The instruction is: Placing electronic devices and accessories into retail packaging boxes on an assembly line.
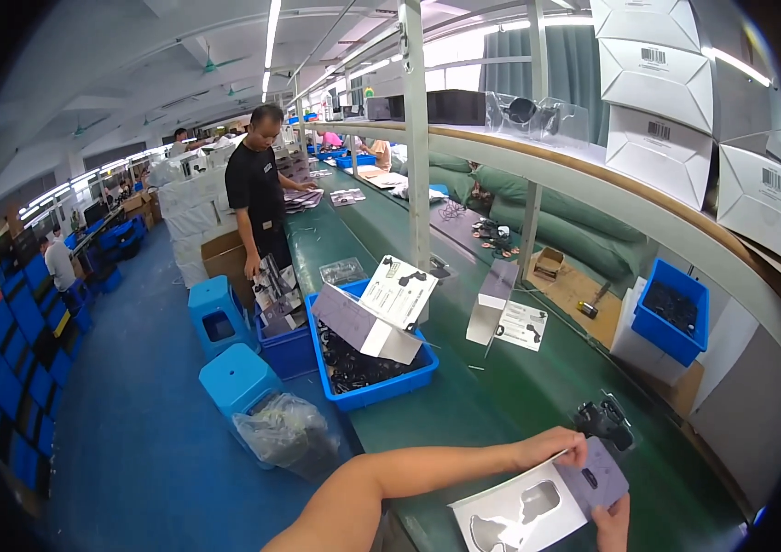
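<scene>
- The left hand (pixel 558 448) reaches in from the lower left across the green counter (pixel 501 386), its fingers pinched on the top edge of a grey cardboard insert (pixel 595 478).
- The right hand (pixel 611 522) shows only in part at the lower edge; its fingers close on the bottom edge of the same grey insert, so the card sits between the 2 hands.
- A white packaging card with cut-out windows (pixel 519 506) lies just left of the grey insert, touching it and below the left hand.
- A small black device (pixel 604 421) rests on the counter just beyond the left hand, close to its fingertips.
- Farther up the counter, well apart from the hands, a blue plastic bin (pixel 372 391) holds dark parts, with a folded white carton (pixel 367 327) lying across its top.
- A second blue bin (pixel 673 311) sits at the right under a curved shelf.
- On the blue floor to the left stand 2 blue stools (pixel 229 373) and a clear plastic bag (pixel 287 432).
- A person in a black shirt (pixel 257 193) stands farther along the counter.
</scene>
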A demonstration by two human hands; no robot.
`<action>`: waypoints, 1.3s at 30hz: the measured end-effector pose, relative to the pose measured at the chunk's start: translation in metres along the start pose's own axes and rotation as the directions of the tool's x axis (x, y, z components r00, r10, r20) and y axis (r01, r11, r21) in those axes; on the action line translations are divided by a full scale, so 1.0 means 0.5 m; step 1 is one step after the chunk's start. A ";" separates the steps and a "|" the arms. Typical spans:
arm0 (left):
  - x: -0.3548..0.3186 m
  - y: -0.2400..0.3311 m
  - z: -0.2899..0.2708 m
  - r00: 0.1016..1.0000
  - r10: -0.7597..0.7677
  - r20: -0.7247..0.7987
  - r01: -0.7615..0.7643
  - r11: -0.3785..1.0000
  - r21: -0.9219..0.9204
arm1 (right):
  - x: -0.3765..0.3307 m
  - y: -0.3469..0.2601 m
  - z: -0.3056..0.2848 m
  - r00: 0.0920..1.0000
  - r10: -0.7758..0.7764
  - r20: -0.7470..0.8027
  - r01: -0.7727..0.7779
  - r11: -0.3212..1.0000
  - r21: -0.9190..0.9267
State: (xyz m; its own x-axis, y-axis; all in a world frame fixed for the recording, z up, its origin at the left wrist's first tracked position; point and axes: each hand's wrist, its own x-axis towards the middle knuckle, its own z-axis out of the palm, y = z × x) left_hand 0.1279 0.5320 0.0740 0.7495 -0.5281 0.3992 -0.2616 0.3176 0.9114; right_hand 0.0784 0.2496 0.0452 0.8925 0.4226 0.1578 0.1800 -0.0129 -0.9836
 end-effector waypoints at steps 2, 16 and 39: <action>0.000 -0.043 -0.053 0.989 -0.134 0.055 0.143 0.966 -0.216 | 0.013 -0.015 0.021 0.996 0.061 -0.063 -0.057 0.997 0.056; -0.240 0.099 0.221 0.955 0.169 -0.245 0.196 0.260 0.945 | -0.094 -0.050 0.199 0.803 0.455 -0.385 -0.319 0.874 0.367; -0.277 -0.089 0.237 0.931 0.089 -0.355 0.330 0.217 0.919 | 0.193 0.166 -0.336 0.437 0.817 -0.377 -0.547 0.574 0.610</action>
State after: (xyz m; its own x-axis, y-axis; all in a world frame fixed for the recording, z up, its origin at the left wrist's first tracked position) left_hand -0.0364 0.4979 -0.0100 0.8902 -0.1833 0.4171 -0.3680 -0.8290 0.4211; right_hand 0.2490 0.1372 -0.0063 0.6926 -0.1673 -0.7017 -0.6370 0.3146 -0.7038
